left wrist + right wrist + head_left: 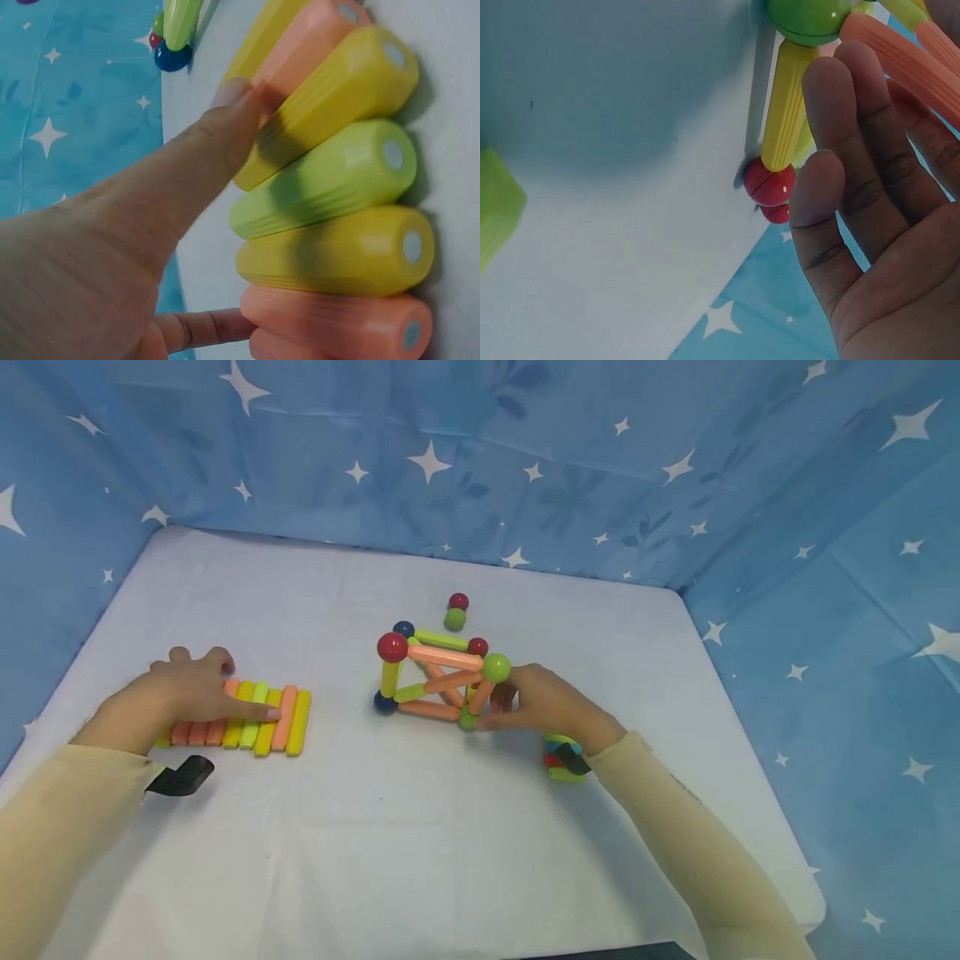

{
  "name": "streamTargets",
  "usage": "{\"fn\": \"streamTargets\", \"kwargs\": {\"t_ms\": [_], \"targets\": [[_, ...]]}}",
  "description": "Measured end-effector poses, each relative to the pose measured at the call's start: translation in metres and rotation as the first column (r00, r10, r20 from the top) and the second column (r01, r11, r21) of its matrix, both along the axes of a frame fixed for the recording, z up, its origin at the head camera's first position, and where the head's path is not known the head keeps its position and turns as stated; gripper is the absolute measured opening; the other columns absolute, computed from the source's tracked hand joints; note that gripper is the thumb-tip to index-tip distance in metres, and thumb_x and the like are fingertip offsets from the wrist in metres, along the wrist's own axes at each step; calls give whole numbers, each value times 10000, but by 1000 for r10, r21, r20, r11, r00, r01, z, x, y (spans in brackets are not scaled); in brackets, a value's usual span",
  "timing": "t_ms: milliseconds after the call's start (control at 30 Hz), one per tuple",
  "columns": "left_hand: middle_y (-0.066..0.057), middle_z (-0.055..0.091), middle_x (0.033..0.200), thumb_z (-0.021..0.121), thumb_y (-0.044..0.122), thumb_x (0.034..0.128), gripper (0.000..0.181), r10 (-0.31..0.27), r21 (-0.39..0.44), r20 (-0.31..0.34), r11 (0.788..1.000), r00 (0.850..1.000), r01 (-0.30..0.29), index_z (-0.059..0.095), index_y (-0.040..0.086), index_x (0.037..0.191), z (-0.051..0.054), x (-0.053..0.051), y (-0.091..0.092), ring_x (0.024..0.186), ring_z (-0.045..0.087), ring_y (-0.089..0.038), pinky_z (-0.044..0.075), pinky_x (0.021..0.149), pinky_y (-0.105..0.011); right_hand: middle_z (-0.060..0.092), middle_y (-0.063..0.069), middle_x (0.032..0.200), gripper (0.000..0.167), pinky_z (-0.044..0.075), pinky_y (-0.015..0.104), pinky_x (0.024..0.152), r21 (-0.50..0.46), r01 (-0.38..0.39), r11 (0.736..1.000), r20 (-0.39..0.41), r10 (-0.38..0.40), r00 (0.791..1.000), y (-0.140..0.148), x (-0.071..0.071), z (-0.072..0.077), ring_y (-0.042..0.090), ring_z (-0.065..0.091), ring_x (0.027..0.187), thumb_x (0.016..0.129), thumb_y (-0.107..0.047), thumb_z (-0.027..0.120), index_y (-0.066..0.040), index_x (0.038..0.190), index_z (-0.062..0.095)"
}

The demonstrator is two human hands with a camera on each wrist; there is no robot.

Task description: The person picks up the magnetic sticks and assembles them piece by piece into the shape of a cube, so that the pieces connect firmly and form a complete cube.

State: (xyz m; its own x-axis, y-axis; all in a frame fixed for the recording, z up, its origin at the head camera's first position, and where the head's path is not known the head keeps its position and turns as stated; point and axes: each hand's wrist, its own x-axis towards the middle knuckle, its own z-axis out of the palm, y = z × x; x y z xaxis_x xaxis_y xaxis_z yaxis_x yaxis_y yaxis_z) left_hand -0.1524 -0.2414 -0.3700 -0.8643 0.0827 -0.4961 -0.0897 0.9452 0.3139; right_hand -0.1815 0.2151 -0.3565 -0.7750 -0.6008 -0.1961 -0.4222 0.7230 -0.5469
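My left hand lies over a row of yellow, orange and lime magnetic sticks. Its thumb stretches across them and touches an orange stick, while another finger reaches the far end of an orange one lower in the left wrist view. My right hand grips the right side of a frame of magnetic sticks and balls. Its thumb is by the lower green ball; the fingers pass behind an orange stick. In the right wrist view, the other fingers are loosely bent beside a yellow stick.
Behind the frame, a loose red ball and a green ball sit together. Several coloured sticks lie partly hidden under the right wrist. A blue star-patterned curtain borders the white table.
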Motion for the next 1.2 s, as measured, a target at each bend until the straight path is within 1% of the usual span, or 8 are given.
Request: {"fn": "streamTargets", "kwargs": {"t_ms": [167,333,467,600,733,833,933,1200], "targets": [[-337,379,1002,753,754,702,1012,-52,18,-67,998,996,53,446,-63,1214,2,5,17,928,385,-542,431,657,-522,681,-104,833,327,526,344,683,14,-5,1000,23,4,1000,-1,2,0,128,622,795,803,-469,850,-255,1021,734],[-286,411,972,785,733,680,940,-111,-6,-105,994,988,111,509,-23,1167,2,6,33,902,427,-495,429,644,-496,674,-108,829,322,516,347,668,22,-9,1000,13,8,1000,-1,4,0,130,617,786,804,-460,852,-254,1021,732],[-281,425,984,812,728,646,952,-155,-26,-107,988,982,154,526,-5,1181,1,7,46,893,456,-488,442,636,-493,675,-121,839,299,519,341,688,15,-23,1000,2,23,1000,-1,4,-1,116,617,792,823,-473,831,-273,1022,731],[-277,435,998,824,722,636,957,-193,-35,-111,981,975,190,538,7,1204,-1,10,60,893,470,-477,451,634,-487,681,-147,865,170,510,335,701,-6,-37,999,-26,37,999,-1,3,-1,99,610,795,892,-407,785,-294,1011,741],[-275,442,1006,824,723,635,953,-219,-38,-123,976,968,216,555,16,1214,-2,13,73,897,477,-467,457,633,-483,691,-168,901,83,496,334,667,-38,-43,998,-68,41,997,-2,2,-1,93,605,781,938,-325,750,-288,1012,743],[-265,446,996,826,724,631,941,-228,-39,-133,974,965,225,566,17,1197,-2,16,81,889,479,-455,458,628,-474,698,-170,916,87,502,329,670,-60,-47,997,-82,42,996,-2,2,-1,81,616,788,939,-298,753,-268,1020,743],[-255,449,994,830,717,634,928,-241,-45,-137,970,961,237,576,18,1190,-1,18,90,883,479,-438,464,627,-463,700,-170,928,86,520,322,710,-73,-49,996,-76,44,996,-2,3,-1,60,633,823,939,-288,753,-260,1021,743],[-236,441,1000,831,704,648,926,-304,-59,-146,953,941,298,573,22,1218,0,26,112,863,477,-406,476,631,-468,699,-175,941,79,538,324,744,-83,-56,995,-72,50,996,-2,2,-3,52,646,853,945,-286,747,-263,1019,736]]}}
